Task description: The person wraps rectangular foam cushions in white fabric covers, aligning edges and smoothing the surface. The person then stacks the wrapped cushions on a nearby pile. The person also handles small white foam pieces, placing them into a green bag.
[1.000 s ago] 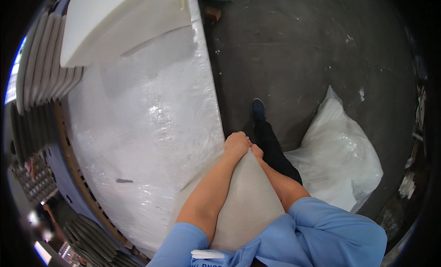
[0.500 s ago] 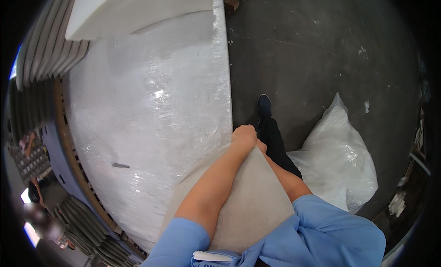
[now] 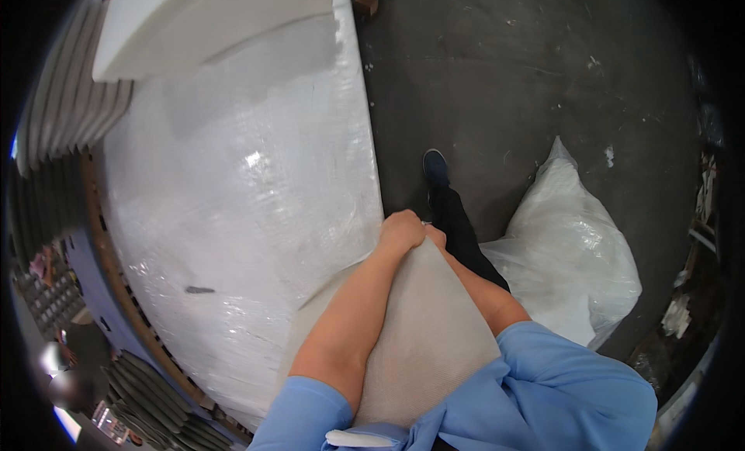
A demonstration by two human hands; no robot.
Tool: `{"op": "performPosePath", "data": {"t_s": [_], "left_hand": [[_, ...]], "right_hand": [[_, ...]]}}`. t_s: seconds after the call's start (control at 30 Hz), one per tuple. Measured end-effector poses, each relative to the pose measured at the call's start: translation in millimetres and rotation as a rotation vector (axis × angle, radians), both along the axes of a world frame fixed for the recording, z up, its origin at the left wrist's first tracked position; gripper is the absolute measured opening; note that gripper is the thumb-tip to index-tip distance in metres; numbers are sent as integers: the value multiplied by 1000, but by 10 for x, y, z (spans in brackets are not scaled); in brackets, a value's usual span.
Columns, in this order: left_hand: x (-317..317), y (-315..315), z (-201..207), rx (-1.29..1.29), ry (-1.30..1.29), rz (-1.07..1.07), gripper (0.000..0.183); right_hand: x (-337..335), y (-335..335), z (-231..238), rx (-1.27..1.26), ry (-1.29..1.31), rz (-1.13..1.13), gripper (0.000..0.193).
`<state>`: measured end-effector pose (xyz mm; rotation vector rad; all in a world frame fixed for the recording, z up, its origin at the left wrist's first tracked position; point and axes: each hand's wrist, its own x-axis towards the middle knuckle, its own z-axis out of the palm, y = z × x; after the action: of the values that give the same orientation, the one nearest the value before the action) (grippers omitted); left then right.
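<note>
With forearms point(image 3: 345, 319) stretched forward, left hand point(image 3: 401, 232) and right hand point(image 3: 436, 236), close together, pinch the beige fabric point(image 3: 427, 335).

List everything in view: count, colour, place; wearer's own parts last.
cloth: one, beige, lower centre
wrapped surface: one, whitish, left
strip: one, dark, on wrapped surface
block: one, white, upper left
bag: one, whitish, lower right
floor: one, dark grey, right
chunk: one, brown, top
panels: several, grey, left edge
person: one or more, blurred, lower left
shirt: one, light blue, bottom
leg: one, black-trousered, centre
shoe: one, dark blue, centre
left hand: one, bare, gripping cloth's tip
right hand: one, bare, at cloth's tip
</note>
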<state>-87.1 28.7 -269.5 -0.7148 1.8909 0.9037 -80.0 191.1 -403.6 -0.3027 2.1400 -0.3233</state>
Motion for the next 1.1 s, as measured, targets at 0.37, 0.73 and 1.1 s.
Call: {"op": "performPosePath", "data": {"t_s": [0.37, 0.73, 1.1], "left_hand": [[26, 105, 132, -114, 9, 87, 36], [378, 77, 321, -204, 494, 304, 34], [754, 159, 820, -550, 534, 204, 21]], "right_hand": [[10, -4, -167, -58, 165, 78, 60], [-364, -157, 970, -588, -628, -877, 55], [-764, -890, 1225, -239, -456, -147, 39]]}}
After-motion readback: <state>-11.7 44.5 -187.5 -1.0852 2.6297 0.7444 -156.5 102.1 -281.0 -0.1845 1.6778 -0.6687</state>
